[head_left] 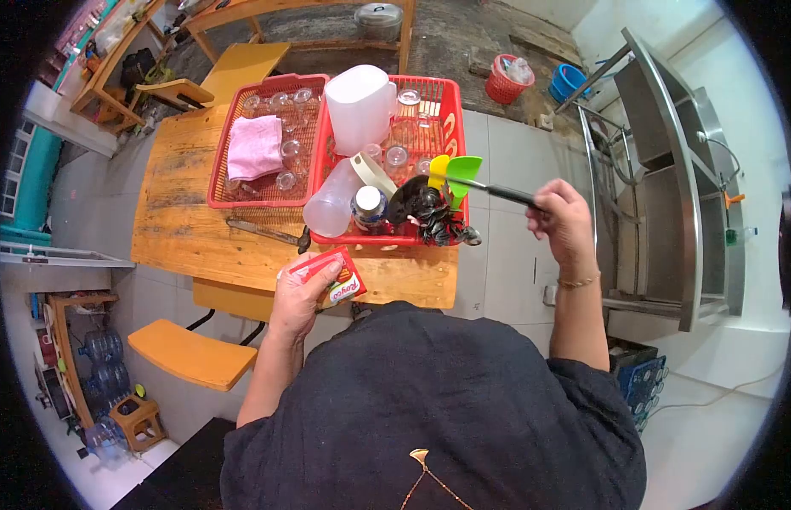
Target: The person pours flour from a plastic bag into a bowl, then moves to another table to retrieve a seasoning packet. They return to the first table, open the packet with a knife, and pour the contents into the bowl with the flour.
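My left hand (298,299) is closed around a small red Royco seasoning packet (346,279), close to the table's near edge. Off the right side of the table, my right hand (562,219) grips a kitchen utensil with a black handle (507,195) and a thin metal shaft. Its far end overlaps a yellow spatula (439,170) and a green spatula (465,177), so its head is hard to make out. Below them, black utensils (433,217) lie at the near right corner of a red basket (453,110).
The basket also holds a white pitcher (360,106), a frosted jug (336,204), a white-capped bottle (370,204) and glasses. Left of it, a second red basket (221,161) carries glasses and a pink cloth (255,148). A hammer (268,231) lies on the wooden table (170,191).
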